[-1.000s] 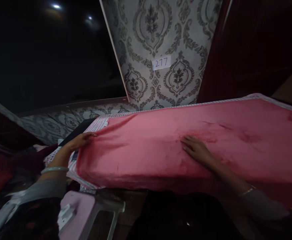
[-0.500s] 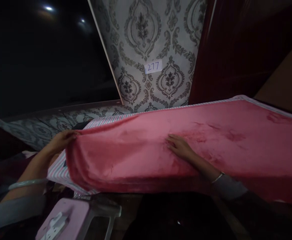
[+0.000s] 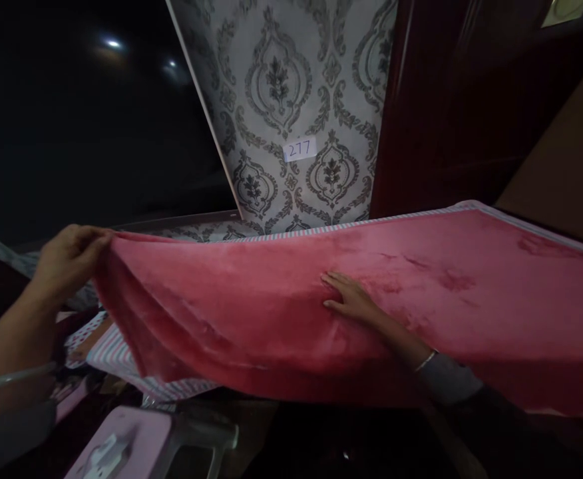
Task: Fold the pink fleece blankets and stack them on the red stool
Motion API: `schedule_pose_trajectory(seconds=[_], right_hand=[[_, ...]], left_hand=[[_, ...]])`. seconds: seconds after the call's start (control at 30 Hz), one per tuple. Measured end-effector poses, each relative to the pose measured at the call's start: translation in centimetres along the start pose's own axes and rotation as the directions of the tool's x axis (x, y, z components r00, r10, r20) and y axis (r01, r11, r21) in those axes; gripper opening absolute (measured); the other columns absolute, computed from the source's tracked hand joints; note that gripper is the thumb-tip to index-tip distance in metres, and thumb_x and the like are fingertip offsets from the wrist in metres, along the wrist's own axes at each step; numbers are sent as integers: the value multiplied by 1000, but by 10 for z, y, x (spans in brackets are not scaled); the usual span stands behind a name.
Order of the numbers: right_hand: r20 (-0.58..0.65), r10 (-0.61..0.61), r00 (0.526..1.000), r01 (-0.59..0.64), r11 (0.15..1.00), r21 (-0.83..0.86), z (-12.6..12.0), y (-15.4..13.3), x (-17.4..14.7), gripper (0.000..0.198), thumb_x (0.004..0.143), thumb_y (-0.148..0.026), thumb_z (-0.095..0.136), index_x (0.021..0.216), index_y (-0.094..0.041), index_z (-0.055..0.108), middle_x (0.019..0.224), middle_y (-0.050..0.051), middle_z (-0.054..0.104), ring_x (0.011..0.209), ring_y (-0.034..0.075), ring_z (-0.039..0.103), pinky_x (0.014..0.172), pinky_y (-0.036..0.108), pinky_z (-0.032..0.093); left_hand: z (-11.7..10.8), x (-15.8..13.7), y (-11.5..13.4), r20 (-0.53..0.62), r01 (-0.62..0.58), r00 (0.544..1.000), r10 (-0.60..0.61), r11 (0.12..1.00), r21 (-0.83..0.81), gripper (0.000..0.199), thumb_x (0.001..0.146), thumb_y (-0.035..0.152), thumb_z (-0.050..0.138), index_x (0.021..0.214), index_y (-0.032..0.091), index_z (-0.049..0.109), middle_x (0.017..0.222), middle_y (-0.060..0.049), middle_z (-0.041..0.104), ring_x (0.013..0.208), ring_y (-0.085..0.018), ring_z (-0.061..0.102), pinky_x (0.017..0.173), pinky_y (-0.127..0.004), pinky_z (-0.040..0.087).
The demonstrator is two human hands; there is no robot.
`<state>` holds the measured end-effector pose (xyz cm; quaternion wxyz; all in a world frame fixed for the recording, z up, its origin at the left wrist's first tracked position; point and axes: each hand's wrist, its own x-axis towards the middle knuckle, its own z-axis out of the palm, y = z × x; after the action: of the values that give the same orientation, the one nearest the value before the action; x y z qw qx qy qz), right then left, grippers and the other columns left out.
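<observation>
Pink cloth (image 3: pixel 256 286) | in left hand (image 3: pixel 72 256) (edge raised) | under right hand (image 3: pixel 352 299)

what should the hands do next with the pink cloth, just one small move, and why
Probably have the left hand pull the raised end of the pink cloth slightly outward, then lower it. The cloth sags in folds below that grip, and the striped cloth shows underneath at that end; the right hand rests on the pink cloth and could steady it.

Left bangle (image 3: pixel 12 378): pale greenish, smooth
Left sleeve (image 3: pixel 14 429): dark grey
Right bracelet (image 3: pixel 427 360): thin, silvery
Right sleeve (image 3: pixel 451 379): grey cuff, darker above
</observation>
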<state>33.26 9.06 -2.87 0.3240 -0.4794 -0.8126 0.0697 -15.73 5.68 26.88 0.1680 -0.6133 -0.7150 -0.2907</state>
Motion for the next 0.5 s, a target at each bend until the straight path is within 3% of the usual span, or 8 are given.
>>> schedule_pose_trajectory(seconds=[0.17,0.27,0.37,0.5], right_hand=[[-59,40,997,-42,999,-27,0,-10,5,18,88,-22,59,103,-18,69,103,11,68,101,27,60,93,45,48],[-107,65,992,-66,998,-11,2,-16,3,14,88,-18,49,85,-20,63,92,10,66,92,27,59,87,42,49],[-214,108,971,-103,994,33,-7,-19,-2,19,90,-19,40,84,-22,58,89,10,65,87,26,59,83,40,49],[-411,216,885,-211,976,58,-46,-19,-8,20,93,-28,37,92,-24,56,88,9,65,82,26,60,77,37,48]], left_hand=[[-18,4,20,-35,-26,999,27,999,37,42,74,48,41,96,22,65,98,-3,60,95,-22,61,92,-33,49],[-23,5,29,-41,-37,998,39,999,35,40,75,45,42,97,22,66,99,-3,62,95,-21,61,91,-32,50],[-23,9,30,-2,-47,999,47,998,49,38,76,42,43,97,21,67,96,-4,62,93,-21,62,90,-31,50],[-13,13,21,103,-73,992,74,997,-19,34,75,40,47,94,20,67,95,-3,66,92,-21,61,88,-29,50]])
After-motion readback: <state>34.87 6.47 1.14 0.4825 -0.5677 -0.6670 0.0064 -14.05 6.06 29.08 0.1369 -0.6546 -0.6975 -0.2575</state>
